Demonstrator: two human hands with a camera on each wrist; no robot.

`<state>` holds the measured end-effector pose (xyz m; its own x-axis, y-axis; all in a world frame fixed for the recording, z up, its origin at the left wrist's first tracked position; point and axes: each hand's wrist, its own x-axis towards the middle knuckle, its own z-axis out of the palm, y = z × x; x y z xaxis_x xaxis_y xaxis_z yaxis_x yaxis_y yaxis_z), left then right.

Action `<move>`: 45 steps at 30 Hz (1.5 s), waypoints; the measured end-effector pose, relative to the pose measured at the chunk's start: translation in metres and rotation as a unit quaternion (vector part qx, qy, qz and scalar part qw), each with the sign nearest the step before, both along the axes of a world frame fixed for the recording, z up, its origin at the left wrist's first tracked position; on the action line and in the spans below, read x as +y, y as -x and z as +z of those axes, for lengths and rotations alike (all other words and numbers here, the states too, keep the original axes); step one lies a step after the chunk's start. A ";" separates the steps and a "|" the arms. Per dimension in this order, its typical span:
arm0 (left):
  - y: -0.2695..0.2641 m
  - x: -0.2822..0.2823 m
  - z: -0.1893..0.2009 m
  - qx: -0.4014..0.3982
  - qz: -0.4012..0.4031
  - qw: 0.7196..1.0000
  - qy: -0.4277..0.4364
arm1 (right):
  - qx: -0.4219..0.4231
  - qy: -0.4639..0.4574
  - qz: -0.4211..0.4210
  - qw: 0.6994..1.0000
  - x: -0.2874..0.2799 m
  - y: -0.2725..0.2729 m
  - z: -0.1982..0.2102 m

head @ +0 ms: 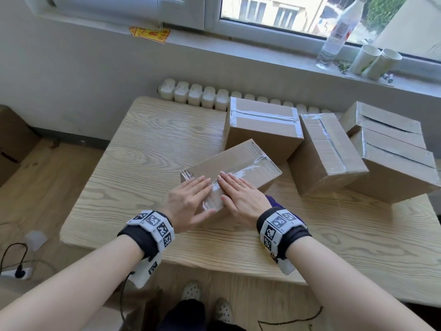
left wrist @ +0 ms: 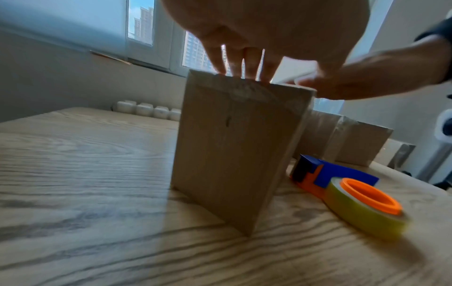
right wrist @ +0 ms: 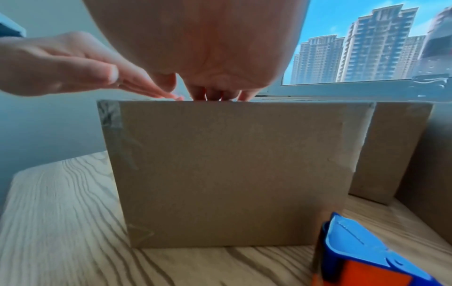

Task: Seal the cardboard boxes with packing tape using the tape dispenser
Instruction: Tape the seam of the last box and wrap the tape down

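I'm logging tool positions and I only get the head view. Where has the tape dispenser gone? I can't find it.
Observer: The tape dispenser lies on the table, just right of the box, roughly beneath the right wrist.
Operator: Is a hand holding it?
Observer: No, it lies free. The left hand rests straight fingers on the box's top.
Operator: Does any tape reach the box's near face?
Observer: Yes. In the right wrist view, tape wraps down over that face's upper left corner.
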<state>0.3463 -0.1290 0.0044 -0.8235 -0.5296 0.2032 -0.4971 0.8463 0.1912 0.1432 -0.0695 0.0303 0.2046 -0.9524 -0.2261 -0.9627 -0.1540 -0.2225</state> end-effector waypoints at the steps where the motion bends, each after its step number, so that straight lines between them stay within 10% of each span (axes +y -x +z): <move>1: 0.002 0.005 -0.002 -0.013 -0.006 1.000 0.003 | -0.004 0.000 -0.003 1.000 -0.001 0.000 0.001; 30: -0.019 -0.022 0.003 -0.078 -0.066 0.993 0.053 | -0.079 0.022 -0.147 0.986 -0.029 0.051 0.021; 45: -0.021 0.008 0.006 -0.022 0.058 0.998 0.022 | -0.109 -0.048 -0.087 0.989 -0.036 0.051 0.011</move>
